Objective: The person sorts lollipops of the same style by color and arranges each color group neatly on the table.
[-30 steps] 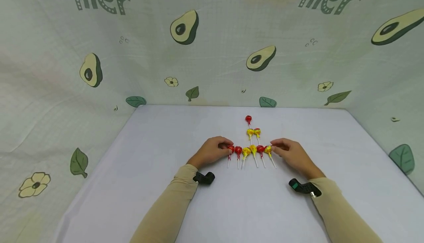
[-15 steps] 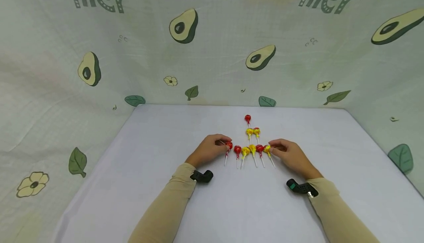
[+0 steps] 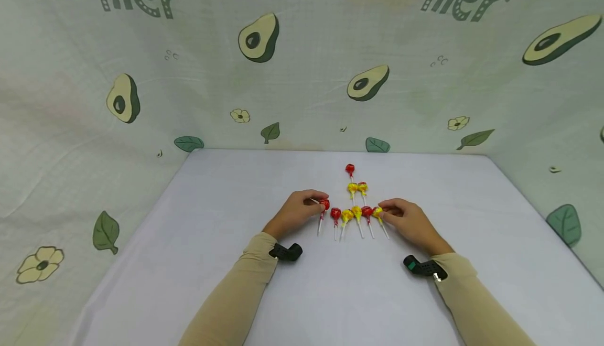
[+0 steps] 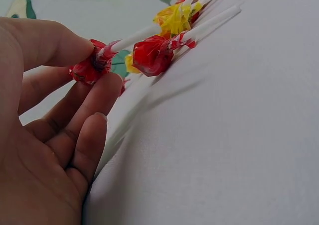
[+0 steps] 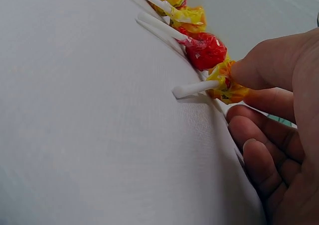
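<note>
Between thumb and fingers, my left hand (image 3: 296, 211) pinches a red-wrapped lollipop (image 4: 90, 68) by its candy head. Its white stick points toward the near side, and the lollipop is apart from the row beside it. My right hand (image 3: 411, 224) pinches the yellow lollipop (image 5: 228, 88) at the row's right end, whose stick lies close to the table. From left to right between the hands lie a red lollipop (image 3: 335, 214), a yellow one (image 3: 346, 215), another yellow one (image 3: 356, 213) and a red one (image 3: 367, 212).
Behind the row lie two yellow lollipops (image 3: 352, 188) side by side, and beyond them a single red lollipop (image 3: 349, 169). Everything lies on a white table (image 3: 226, 194). A printed cloth (image 3: 311, 36) with avocados hangs behind and at both sides.
My left hand has drawn the red lollipop a little leftward and farther back, widening the gap to the row. My right hand keeps hold of the yellow lollipop at the row's end.
</note>
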Available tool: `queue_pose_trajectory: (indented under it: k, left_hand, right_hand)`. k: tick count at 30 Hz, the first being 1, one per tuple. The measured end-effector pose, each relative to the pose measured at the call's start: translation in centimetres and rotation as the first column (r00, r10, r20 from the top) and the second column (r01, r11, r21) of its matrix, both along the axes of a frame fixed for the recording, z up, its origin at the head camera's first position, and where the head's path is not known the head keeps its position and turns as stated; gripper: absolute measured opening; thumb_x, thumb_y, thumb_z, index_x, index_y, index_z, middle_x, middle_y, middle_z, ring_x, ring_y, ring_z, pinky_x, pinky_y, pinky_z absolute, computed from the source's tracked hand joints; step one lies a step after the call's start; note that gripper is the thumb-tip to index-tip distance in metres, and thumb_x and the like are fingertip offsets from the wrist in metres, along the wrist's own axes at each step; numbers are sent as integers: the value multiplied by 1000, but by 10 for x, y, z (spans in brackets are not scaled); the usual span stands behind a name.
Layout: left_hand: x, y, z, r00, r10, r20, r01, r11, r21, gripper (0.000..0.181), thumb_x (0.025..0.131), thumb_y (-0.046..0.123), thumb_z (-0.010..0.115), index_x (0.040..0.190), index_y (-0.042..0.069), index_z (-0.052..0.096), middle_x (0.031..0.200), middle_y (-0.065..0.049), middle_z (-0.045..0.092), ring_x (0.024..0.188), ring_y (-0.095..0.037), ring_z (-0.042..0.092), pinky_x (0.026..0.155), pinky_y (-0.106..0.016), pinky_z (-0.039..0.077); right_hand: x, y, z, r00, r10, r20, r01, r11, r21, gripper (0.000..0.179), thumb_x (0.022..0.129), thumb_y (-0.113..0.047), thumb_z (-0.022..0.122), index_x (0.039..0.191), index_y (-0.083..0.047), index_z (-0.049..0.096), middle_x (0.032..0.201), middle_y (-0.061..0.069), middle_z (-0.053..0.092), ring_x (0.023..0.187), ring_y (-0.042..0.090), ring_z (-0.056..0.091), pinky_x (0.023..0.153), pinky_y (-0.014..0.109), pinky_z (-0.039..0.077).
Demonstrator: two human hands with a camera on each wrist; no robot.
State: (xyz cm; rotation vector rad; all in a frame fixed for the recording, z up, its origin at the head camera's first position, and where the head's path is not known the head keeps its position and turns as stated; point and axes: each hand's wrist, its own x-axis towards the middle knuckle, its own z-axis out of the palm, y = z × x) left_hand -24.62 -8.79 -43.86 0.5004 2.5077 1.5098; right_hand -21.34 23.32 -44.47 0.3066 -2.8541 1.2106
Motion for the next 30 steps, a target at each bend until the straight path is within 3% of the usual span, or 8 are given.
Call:
queue_pose_trajectory:
  k: [9, 18, 30]
  left_hand:
    - [2, 2, 3, 1000, -10, 21, 8, 998, 57, 35, 98, 25, 66, 132, 17, 67, 117, 10, 66, 104, -13, 60, 93, -33, 50]
    - [2, 1, 3, 998, -48, 33, 42, 985, 166, 32, 98, 17, 61, 130, 11, 68, 117, 4, 68, 101, -14, 65, 96, -36, 49]
    - [1, -1, 1, 996, -72, 54, 58, 972, 228, 31, 98, 16, 62, 128, 9, 68, 118, 1, 68, 103, -17, 64, 95, -36, 49]
  right_hand:
    - [1, -1, 0, 1000, -6, -9, 6, 1000, 13, 33, 98, -28, 66, 124, -8, 66, 108, 5, 67, 96, 21, 61, 83, 40, 48]
    - [1, 0, -1, 1000, -11, -13, 11, 1000, 18, 31, 98, -25, 67, 123, -8, 66, 108, 5, 67, 95, 21, 60, 83, 40, 48]
    - [1, -1, 0, 1000, -14, -8, 14, 1000, 28, 30, 98, -24, 66, 123, -7, 66, 107, 5, 66, 95, 22, 59, 84, 41, 48]
